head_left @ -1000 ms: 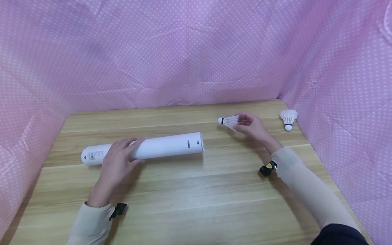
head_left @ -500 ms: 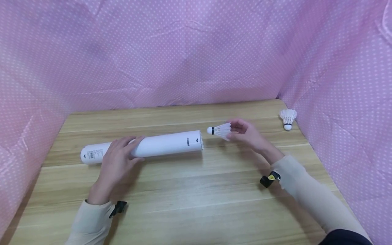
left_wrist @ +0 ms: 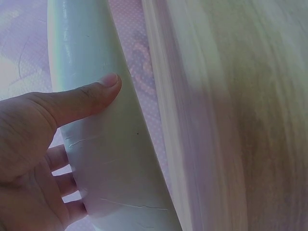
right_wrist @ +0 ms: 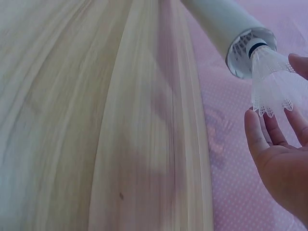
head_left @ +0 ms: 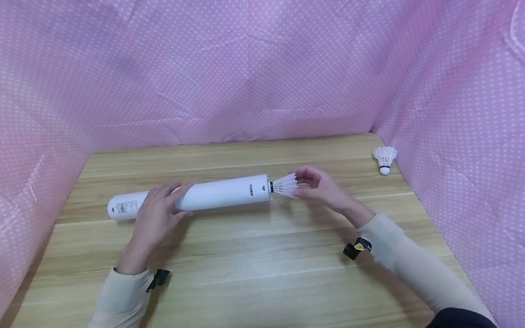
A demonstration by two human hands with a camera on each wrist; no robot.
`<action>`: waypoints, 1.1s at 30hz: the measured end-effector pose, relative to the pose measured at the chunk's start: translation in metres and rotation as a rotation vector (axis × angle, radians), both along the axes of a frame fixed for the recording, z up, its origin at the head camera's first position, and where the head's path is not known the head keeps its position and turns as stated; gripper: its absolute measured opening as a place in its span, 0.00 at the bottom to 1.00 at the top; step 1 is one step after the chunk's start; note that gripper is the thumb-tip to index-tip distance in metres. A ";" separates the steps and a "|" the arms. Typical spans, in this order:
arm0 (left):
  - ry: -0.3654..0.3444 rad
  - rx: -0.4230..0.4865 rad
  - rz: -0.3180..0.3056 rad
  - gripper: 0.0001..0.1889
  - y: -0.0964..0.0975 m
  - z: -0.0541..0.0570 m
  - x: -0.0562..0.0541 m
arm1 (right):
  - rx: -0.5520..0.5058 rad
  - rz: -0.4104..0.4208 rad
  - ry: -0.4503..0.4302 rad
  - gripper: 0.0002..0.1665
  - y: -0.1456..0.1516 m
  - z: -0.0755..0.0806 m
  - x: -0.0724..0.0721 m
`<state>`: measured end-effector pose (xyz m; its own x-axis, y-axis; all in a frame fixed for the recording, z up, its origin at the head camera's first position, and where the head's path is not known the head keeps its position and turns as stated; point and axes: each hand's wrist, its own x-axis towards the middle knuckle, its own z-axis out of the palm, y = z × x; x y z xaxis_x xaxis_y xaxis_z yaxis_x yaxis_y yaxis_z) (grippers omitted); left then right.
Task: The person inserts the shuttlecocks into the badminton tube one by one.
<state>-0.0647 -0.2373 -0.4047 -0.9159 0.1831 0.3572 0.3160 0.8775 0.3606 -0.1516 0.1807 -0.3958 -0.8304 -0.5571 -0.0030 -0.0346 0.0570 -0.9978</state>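
My left hand (head_left: 157, 218) grips a white shuttlecock tube (head_left: 225, 191) around its middle, and the thumb lies across it in the left wrist view. The tube is held sideways with its open end to the right. A white shuttlecock (head_left: 285, 185) is pinched by its feather rim in my right hand (head_left: 324, 189). Its cork tip is at the tube's mouth, partly inside, as the right wrist view shows. Inside that mouth (right_wrist: 240, 50) a lacy white skirt edge is visible. A second shuttlecock (head_left: 384, 159) stands off at the far right, cork toward me.
The wooden table (head_left: 254, 273) lies under both hands. Pink dotted cloth (head_left: 246, 82) hangs behind the table and along both sides. The second shuttlecock is close to the right edge. Small black cameras (head_left: 357, 248) are strapped at both wrists.
My right hand has moved left and toward me with the shuttlecock, bringing its cork from away from the tube into the open end. My left hand and the tube have hardly moved.
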 end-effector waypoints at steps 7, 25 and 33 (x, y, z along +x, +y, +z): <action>-0.024 0.003 -0.005 0.42 0.002 -0.002 0.000 | -0.030 -0.008 0.020 0.35 -0.018 0.001 0.005; -0.010 0.012 -0.005 0.42 0.000 -0.002 0.002 | -0.014 -0.043 0.072 0.34 -0.030 -0.004 0.012; -0.016 0.013 0.000 0.42 0.000 0.001 0.003 | -0.040 -0.070 0.086 0.35 -0.033 -0.006 0.012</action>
